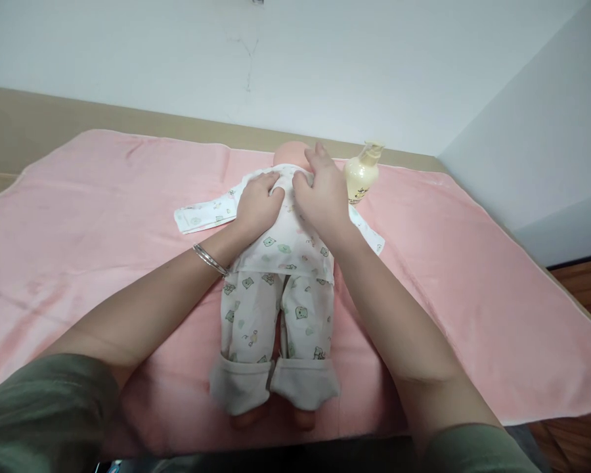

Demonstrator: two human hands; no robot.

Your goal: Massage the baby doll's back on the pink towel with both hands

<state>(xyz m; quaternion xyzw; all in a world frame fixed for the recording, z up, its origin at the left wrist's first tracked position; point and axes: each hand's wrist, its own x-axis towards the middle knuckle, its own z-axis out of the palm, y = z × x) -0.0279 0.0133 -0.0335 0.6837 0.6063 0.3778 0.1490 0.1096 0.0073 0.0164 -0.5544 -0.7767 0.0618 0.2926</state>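
A baby doll (292,154) lies on a pink blanket (142,177), its head away from me and its feet near the front edge. It wears a white patterned top (285,246) and matching trousers (253,318) with turned-up cuffs. My left hand (259,205) rests on the left side of the chest, fingers spread on the cloth. On the other side, my right hand (325,194) is over the upper chest and shoulder, its thumb apart and its fingertips raised beside the doll's head. Neither hand holds anything that I can see.
Just beyond my right hand stands a pump bottle of pale yellow liquid (362,174). The top's sleeves spread out to both sides. Behind the blanket runs a beige ledge (177,123) against a white wall.
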